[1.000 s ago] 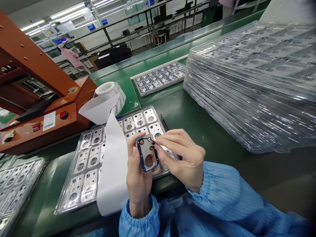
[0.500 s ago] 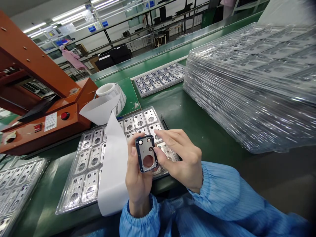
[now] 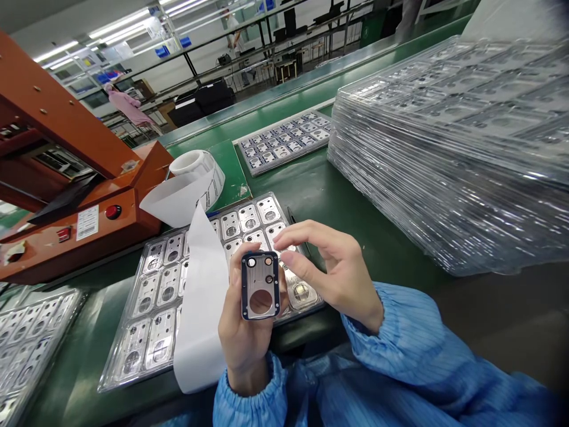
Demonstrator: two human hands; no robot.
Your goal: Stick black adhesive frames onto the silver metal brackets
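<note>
My left hand (image 3: 243,344) holds up a small rounded metal cover plate (image 3: 261,276) with a dark blue rim, one large round hole and several small ones. Its fingers and thumb grip the plate's sides. Beside the plate's upper right corner, my right hand (image 3: 335,276) has thumb and forefinger apart, with nothing visible between them. Below both hands lies a clear plastic tray (image 3: 114,350) with rows of similar silvery plates. A white paper strip (image 3: 200,338) runs across that tray, coming from a label roll (image 3: 189,161) behind it.
An orange machine (image 3: 137,204) with a red button stands at left. Another filled tray (image 3: 33,338) lies at lower left, and one more (image 3: 284,142) farther back. A tall stack of clear trays (image 3: 400,178) occupies the right. A person in pink (image 3: 127,107) is far off.
My right thumb and forefinger have drawn back from the plate's right side. The plate has turned more upright and come slightly lower in my left hand. A person now appears in the background.
</note>
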